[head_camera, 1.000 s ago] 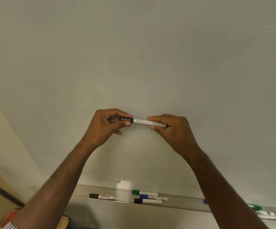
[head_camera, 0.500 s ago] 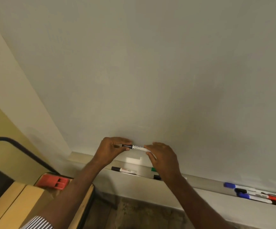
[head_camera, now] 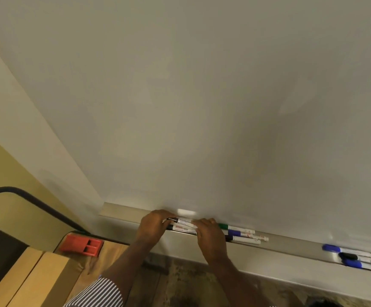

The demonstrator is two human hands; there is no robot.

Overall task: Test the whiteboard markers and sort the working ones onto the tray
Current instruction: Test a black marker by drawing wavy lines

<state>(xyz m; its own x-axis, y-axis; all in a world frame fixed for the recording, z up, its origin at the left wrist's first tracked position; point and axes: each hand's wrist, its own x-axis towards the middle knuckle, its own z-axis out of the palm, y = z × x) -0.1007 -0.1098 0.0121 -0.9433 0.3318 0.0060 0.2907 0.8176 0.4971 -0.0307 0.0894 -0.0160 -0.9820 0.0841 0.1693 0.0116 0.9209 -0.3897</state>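
Both hands hold one black-capped white marker (head_camera: 183,221) level, just above the whiteboard's metal tray (head_camera: 122,214). My left hand (head_camera: 154,226) grips the capped end. My right hand (head_camera: 210,234) pinches the other end of the barrel. Directly below it a second black marker (head_camera: 181,228) lies in the tray. Right of my right hand lie a green-capped marker (head_camera: 235,228), a blue-capped one (head_camera: 246,235) and a black one (head_camera: 244,240), side by side in the tray.
Farther right in the tray sits a group of blue, black and red markers (head_camera: 355,259). The blank whiteboard (head_camera: 202,107) fills the upper view. A red eraser-like block (head_camera: 81,245) lies on a wooden desk (head_camera: 36,278) at lower left, near a black cable (head_camera: 36,201).
Both hands have carried the black marker down from in front of the board to the tray, beside the markers lying there. My view has tilted down and left.
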